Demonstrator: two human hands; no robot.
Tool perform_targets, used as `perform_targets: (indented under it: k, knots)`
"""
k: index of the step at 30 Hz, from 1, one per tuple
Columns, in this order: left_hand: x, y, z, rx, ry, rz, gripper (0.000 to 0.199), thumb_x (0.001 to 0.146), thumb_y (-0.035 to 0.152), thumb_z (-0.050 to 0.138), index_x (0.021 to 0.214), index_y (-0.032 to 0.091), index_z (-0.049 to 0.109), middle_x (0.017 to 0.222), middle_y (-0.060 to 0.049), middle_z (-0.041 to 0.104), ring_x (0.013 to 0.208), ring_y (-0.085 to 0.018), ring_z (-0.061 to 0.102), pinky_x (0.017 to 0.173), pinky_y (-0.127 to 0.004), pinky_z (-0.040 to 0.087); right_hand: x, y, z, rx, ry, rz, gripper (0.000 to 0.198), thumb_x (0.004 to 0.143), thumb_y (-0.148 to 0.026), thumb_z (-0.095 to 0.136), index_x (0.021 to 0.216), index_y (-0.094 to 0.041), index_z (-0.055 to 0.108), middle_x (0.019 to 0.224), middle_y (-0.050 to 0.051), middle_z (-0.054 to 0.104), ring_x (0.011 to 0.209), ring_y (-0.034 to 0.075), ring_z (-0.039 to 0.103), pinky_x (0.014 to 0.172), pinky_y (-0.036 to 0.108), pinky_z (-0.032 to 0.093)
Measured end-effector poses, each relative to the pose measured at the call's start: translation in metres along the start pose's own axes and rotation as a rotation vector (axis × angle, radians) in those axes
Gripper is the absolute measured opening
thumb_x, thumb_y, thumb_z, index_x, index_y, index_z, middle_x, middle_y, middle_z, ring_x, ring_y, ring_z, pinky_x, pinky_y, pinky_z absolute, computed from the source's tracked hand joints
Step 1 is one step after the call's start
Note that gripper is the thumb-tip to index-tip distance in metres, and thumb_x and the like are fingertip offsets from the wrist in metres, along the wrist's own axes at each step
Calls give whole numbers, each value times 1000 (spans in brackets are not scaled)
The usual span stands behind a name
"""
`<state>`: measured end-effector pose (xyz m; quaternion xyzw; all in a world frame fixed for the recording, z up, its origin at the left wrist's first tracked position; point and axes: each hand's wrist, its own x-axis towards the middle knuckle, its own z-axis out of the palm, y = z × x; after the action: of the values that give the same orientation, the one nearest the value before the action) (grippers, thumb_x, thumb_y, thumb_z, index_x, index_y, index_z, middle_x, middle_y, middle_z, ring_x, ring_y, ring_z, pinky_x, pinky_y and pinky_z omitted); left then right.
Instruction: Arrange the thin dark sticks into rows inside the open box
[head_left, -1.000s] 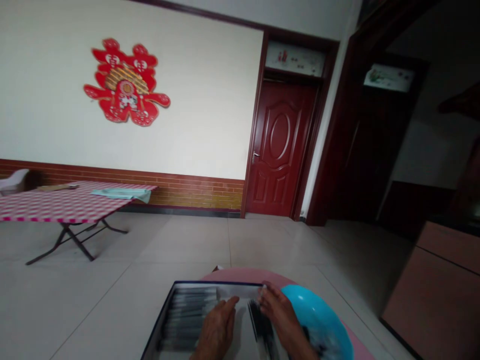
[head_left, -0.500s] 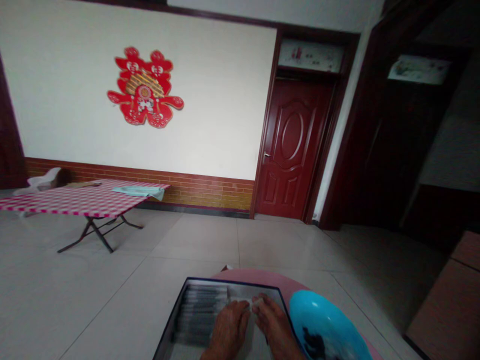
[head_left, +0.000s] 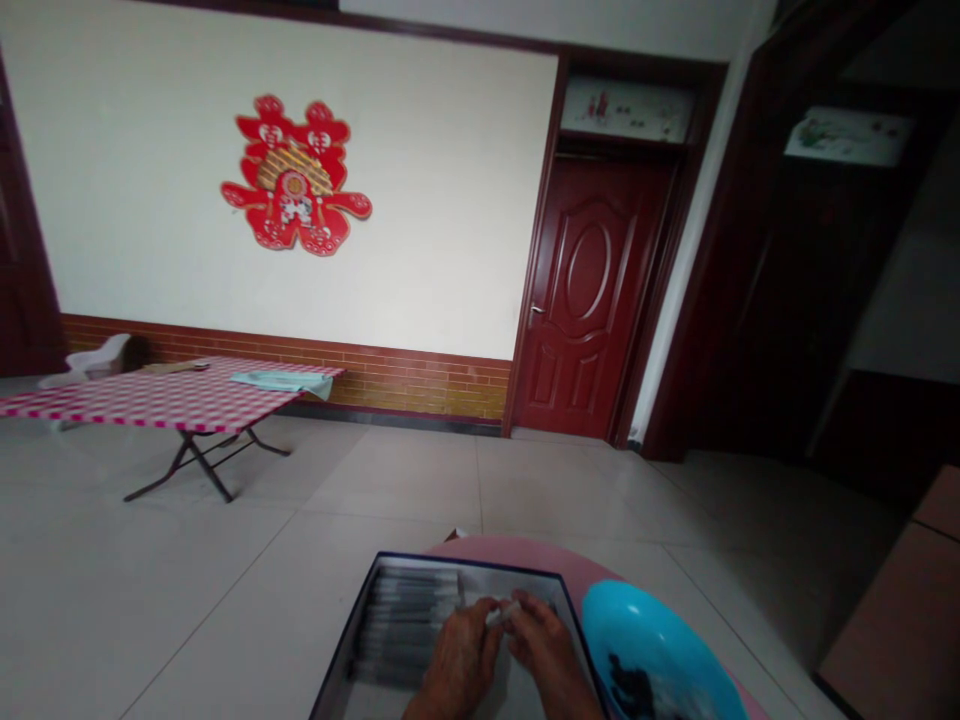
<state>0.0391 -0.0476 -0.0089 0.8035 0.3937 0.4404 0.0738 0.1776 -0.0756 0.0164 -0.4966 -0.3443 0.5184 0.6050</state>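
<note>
My left hand [head_left: 461,648] and my right hand [head_left: 547,645] meet over a shallow open box [head_left: 480,564] with a dark blue rim. Both hands are closed, fingertips pinching a small whitish piece [head_left: 501,613] between them; its kind is too small to make out. To the left of my hands, inside the box, lies a row of slim dark sticks with pale ends [head_left: 405,620], partly blurred. A bright blue basin [head_left: 637,615] stands close by my right hand, with black pieces [head_left: 630,685] and something clear or whitish in it.
The box and basin rest on a round pink tabletop [head_left: 559,556]. Across the tiled floor stands a folding table [head_left: 172,397] with a red checked cover and a pale green cloth [head_left: 281,382]. A brown cabinet [head_left: 900,600] is at the right.
My fingertips have drawn closer together, and the whitish piece between them shows more clearly. The view has shifted very slightly. Box and basin stay in place.
</note>
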Motion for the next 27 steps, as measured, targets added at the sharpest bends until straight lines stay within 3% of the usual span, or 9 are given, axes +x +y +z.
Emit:
perform_targets:
  k: [8,15,19,23,25,27]
  knots:
    - [1,-6,7,-55,35,-95,21,89,30,49,73,19,56,68,-5,63,65,-17,63,62,-26,47,-1,-4,1,-31,24,17,48,62,-44,77,101,-19,66,105,8,71,103,29,64,80,35,52]
    - [0,-5,6,-26,48,-44,20,90,28,46,75,20,55,70,-3,62,66,-16,61,62,-25,46,-1,-3,3,-35,60,11,46,60,-42,78,98,-19,67,99,6,72,93,25,67,74,32,53]
    - [4,1,-2,-72,38,-35,18,91,28,47,77,21,55,69,-1,62,65,-15,61,62,-24,48,5,-12,-4,91,211,-83,44,57,-44,77,91,-20,64,86,2,73,83,21,68,69,28,53]
    - [5,0,-2,-57,105,45,21,94,29,43,103,21,61,84,-5,67,77,-17,66,70,-27,52,12,-37,-29,142,345,-97,53,51,-45,78,96,-22,62,84,2,73,78,21,68,65,28,53]
    - [4,-3,0,-20,125,88,29,97,29,38,113,22,60,86,-6,67,77,-18,67,69,-27,53,15,-51,-52,-16,339,-138,52,57,-48,72,101,-22,62,88,4,74,81,22,68,66,30,53]
    - [2,-5,2,-3,108,99,31,98,29,36,114,23,61,82,-5,66,72,-17,67,66,-26,54,18,-62,-80,-349,311,-183,45,65,-47,64,102,-21,65,87,5,74,81,23,68,67,31,52]
